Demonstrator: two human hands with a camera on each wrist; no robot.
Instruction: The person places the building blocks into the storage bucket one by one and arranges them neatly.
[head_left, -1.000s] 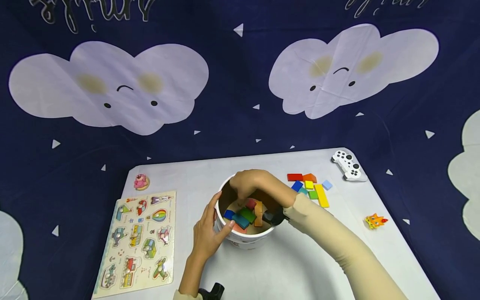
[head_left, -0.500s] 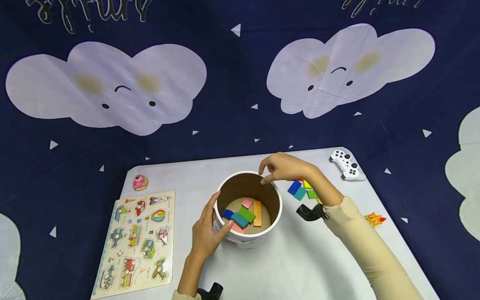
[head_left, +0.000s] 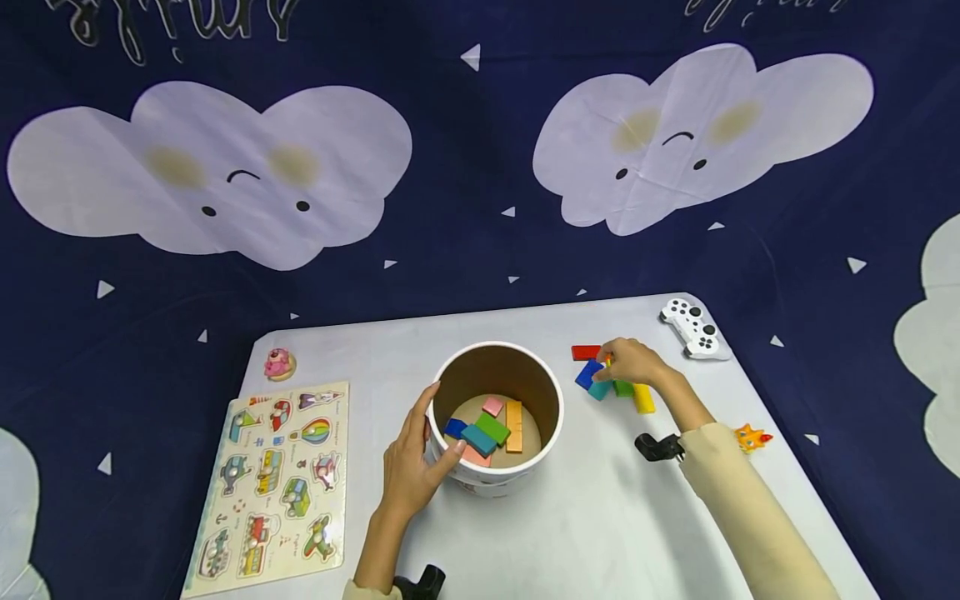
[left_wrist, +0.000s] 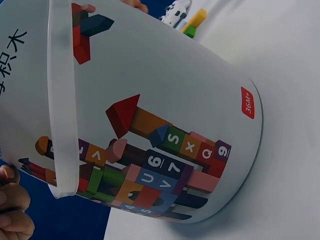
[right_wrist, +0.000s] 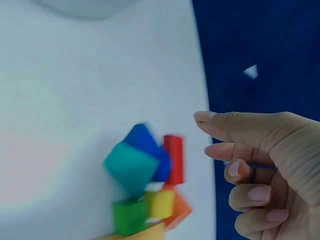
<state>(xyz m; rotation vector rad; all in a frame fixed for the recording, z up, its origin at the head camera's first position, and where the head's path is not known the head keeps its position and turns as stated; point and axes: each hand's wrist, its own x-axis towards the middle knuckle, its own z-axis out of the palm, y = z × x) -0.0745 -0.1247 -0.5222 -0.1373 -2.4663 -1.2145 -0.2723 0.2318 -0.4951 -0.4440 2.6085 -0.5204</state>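
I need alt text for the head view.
A person's left hand holds a white bucket of building blocks; the right hand hovers over loose blocks on a white table. A vehicle puzzle lies left, a white game controller right.

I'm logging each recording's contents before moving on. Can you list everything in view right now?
bucket: 1, white with printed blocks, mid-table
blocks inside: 6 visible, blue, teal, green, orange, two pinkish, in the bucket
loose blocks: at least 7, red, orange, yellow, green, blue, teal, right of bucket
puzzle board: 1, cream, table's left
small toy: 1, pink, far-left corner
controller: 1, white, far-right corner
toy figure: 1, orange, right side
table: 1, white, beneath these
backdrop: 1, navy, pale clouds, behind table
wrist devices: 2, black, at wrists
sleeves: 2, beige, on arms
left hand: 1, bare, holding bucket rim
right hand: 1, bare, at loose blocks
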